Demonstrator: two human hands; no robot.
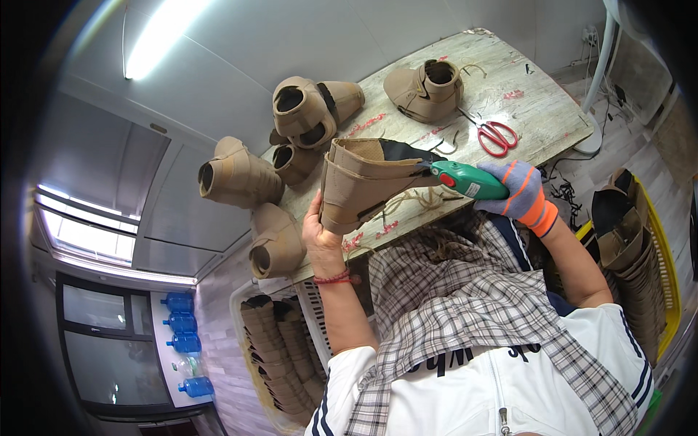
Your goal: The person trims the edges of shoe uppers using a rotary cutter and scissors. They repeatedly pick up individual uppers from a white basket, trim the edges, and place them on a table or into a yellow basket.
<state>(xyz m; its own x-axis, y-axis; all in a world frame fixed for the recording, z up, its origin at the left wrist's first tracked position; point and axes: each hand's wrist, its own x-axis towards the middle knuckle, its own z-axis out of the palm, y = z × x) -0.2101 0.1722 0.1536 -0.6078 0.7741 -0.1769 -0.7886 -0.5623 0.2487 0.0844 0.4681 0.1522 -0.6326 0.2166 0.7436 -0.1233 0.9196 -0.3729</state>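
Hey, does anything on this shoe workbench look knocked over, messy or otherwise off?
Mostly tidy. One tan boot upper sits at the table edge, partly overhanging, and another seems to lie beyond the edge. Red scissors lie open near the far corner. Nothing looks spilled or torn.

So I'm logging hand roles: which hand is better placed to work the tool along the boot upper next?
Right. The gloved right hand already grips the green tool, tip at the boot upper; the left hand is busy steadying it.

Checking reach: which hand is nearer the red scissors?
Right. The right hand, gloved and holding the green tool, is just below the scissors; the left hand is farther, gripping the boot upper.
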